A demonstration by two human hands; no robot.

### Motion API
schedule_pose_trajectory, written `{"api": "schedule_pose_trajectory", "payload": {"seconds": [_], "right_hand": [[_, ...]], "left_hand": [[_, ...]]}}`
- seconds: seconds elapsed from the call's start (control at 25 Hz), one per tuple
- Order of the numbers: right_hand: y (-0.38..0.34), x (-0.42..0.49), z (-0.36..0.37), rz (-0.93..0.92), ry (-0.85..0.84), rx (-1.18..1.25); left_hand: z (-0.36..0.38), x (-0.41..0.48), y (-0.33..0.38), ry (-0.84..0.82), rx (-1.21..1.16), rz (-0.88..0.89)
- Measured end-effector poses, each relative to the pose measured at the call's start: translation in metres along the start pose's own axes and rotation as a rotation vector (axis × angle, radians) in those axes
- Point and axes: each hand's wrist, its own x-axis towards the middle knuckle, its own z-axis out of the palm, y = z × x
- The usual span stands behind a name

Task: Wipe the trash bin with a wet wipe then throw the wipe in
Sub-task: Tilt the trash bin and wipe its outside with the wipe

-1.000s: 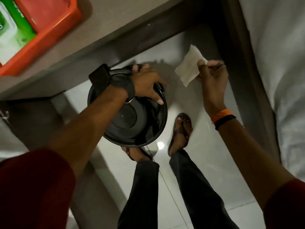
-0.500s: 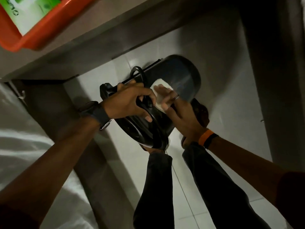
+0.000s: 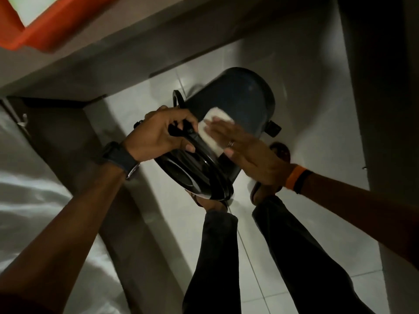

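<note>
- Above the floor (image 3: 294,71), between the worktop edge at the far left and a dark panel at the right: bin (image 3: 240,103) held tipped, base pointing far, lid end near.
- Left hand (image 3: 163,134) clamped on the lid rim, fingers (image 3: 181,118) curled tight round the black edge and hinge; carrying the bin's weight, by the look of it.
- Right hand (image 3: 244,150) laid flat, fingers spread and straight, pressing the wipe (image 3: 212,130) against the bin's side just beside the rim; nothing pinched, only pressed.
- Likely trouble: wipe sliding out from under the flat palm and dropping to the floor, since no finger hooks it.
- Also possible: bin twisting or slipping out of the one-handed rim hold if the wiping push goes sideways; smooth plastic, maybe damp.
- Lid possibly swinging open under the tilt; cannot tell whether latched.
- Feet in sandals directly below, so a dropped bin would land on them.
- Far side and base still to reach, needing a turn of the bin and a riskier regrip.
</note>
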Motion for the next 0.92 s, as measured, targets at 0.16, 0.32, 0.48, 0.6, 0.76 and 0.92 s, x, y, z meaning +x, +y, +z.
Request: {"api": "schedule_pose_trajectory", "payload": {"seconds": [0.16, 0.32, 0.48, 0.6, 0.76, 0.92], "right_hand": [[0.050, 0.054, -0.038, 0.616, 0.285, 0.065], [-0.002, 0.022, 0.009, 0.103, 0.134, 0.046], [0.015, 0.003, 0.007, -0.005, 0.040, -0.088], [0.061, 0.053, -0.046, 0.525, 0.271, -0.099], [0.036, 0.094, -0.056, 0.471, 0.058, -0.041], [0.015, 0.048, -0.031, 0.122, -0.001, 0.079]], "left_hand": [[0.005, -0.009, -0.010, -0.008, 0.049, -0.012], [0.001, -0.002, -0.002, -0.019, 0.012, 0.035], [0.004, -0.003, 0.001, -0.051, 0.031, 0.035], [0.008, -0.001, 0.002, -0.062, 0.121, 0.059], [0.010, 0.012, 0.022, -0.054, 0.270, 0.101], [0.017, 0.013, 0.036, -0.103, 0.225, 0.087]]}}
